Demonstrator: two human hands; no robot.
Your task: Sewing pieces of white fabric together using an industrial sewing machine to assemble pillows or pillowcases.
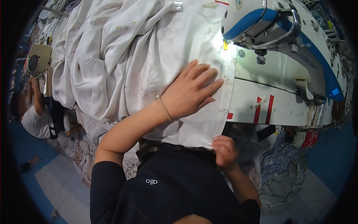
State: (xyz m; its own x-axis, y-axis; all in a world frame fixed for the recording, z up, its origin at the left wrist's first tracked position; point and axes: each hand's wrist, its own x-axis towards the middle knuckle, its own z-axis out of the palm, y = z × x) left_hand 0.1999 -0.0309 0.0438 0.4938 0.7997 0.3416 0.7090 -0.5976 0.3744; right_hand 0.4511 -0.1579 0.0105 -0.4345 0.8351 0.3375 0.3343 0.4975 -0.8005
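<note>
White fabric (149,74) covers the sewing table, flat on the right and heaped in folds on the left. My left hand (192,89) lies flat on it with fingers spread, a thin band round the wrist. Pinched between the fingers of my right hand (224,151) is the near right corner of the fabric, at the table's front edge. A white and blue sewing machine (257,26) stands at the upper right. Its lamp lights the cloth's right edge by the yellow piece near the needle, just beyond my left fingertips.
Red stripes (269,110) mark the white machine bed to the right of the cloth. Below the table at right hangs a bundle of patterned cloth (278,164). Another person (39,115) sits at a beige machine (39,58) on the far left. More cloth lies heaped below the table's left side.
</note>
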